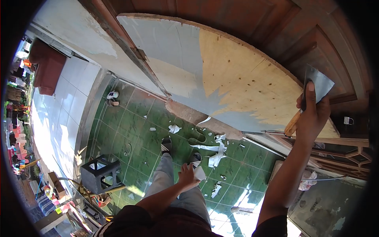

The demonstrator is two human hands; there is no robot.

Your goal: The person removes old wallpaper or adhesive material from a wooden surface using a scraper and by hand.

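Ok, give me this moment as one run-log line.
right hand: holds scraper, raised near board | left hand: holds white object | board: part grey, part bare wood | green floor: white scraps scattered

Daylight from the open left side bleaches the white tiles (pixel 69 114) into glare; another overexposed patch burns the near green floor (pixel 134 122). The wooden door (pixel 272 23) sits in dim shade. Fisheye distortion bows the plywood panel (pixel 244 69); corners darken to black, leftmost background soft.
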